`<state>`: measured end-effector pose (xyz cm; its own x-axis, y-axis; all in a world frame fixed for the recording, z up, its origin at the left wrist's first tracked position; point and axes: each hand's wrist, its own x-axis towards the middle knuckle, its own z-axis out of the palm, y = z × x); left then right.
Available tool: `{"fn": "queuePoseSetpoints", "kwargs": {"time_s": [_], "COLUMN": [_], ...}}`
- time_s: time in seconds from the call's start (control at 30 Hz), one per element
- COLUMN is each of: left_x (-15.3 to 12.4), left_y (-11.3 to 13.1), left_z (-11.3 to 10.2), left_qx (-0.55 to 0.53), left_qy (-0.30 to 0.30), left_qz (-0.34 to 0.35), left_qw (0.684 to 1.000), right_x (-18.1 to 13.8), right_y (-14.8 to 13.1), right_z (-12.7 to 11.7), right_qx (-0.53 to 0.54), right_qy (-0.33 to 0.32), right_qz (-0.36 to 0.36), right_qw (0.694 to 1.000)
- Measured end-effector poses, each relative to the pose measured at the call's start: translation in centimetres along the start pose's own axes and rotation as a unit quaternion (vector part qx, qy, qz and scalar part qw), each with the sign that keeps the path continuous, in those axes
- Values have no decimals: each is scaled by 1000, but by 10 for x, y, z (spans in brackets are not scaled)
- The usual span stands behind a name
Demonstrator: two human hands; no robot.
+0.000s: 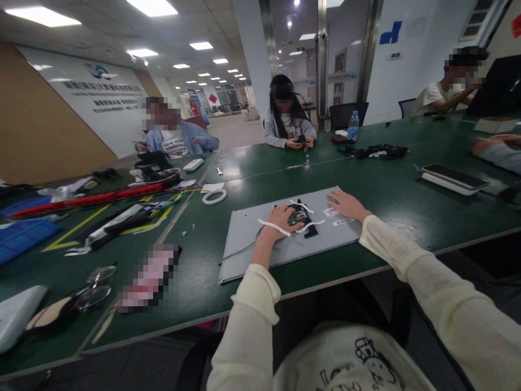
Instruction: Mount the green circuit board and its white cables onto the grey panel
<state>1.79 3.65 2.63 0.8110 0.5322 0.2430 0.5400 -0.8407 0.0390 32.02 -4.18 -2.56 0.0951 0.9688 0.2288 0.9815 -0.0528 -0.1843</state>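
A flat grey panel [248, 239] lies on the green table in front of me. On it sits a black part with a bare circuit board [299, 214], with white strips [311, 225] stuck or lying around it. My left hand [280, 220] rests over the left side of this part, fingers stretched and thumb apart; what its palm covers is hidden. A white strip [273, 227] crosses by that wrist. Flat on the panel's right end, near two printed labels [344, 221], my right hand [348, 205] lies with fingers extended. A thin grey cable [240, 252] runs off leftward.
A roll of white tape [214, 196] lies beyond the panel. To the left are a pink phone-like item [150, 277], glasses [97, 285] and a blue tray [24, 239]. A phone on a white box [453, 179] sits right. Several people sit around the table.
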Motion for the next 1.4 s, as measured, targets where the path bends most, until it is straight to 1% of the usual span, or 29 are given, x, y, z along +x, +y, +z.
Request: {"fn": "queuePoseSetpoints", "kwargs": {"time_s": [0.1,0.33,0.5,0.8,0.9,0.97,1.07,1.13,1.2,1.3,1.4], "left_x": [0,0,-2,3,4,5,10,17,25,37,42], "left_y": [0,-2,-1,0,2,4,5,5,3,2,1], "left_z": [-1,1,2,10,11,10,9,11,16,24,29], "left_qx": [0,9,-1,-15,-6,6,12,-1,-24,-55,-77], "left_qy": [5,10,17,23,33,51,73,77,75,58,21], "left_qz": [-1,-2,-6,-15,-26,-39,-57,-55,-45,-39,-42], "left_qw": [1000,1000,1000,1000,999,998,996,995,996,996,996], "right_x": [1,2,1,3,3,1,-1,-2,-3,-4,-6], "right_y": [0,-2,-4,5,7,5,-8,-25,-45,-69,-78], "right_z": [0,-3,-4,5,5,1,-10,-19,-24,-25,-20], "right_qx": [-1,0,-6,2,-2,-1,19,49,87,139,178], "right_qy": [6,-4,-6,-3,1,10,44,74,94,93,76], "right_qz": [-7,1,-7,-3,0,2,-4,-30,-74,-133,-173], "right_qw": [1000,1000,1000,1000,1000,1000,999,996,989,977,966]}}
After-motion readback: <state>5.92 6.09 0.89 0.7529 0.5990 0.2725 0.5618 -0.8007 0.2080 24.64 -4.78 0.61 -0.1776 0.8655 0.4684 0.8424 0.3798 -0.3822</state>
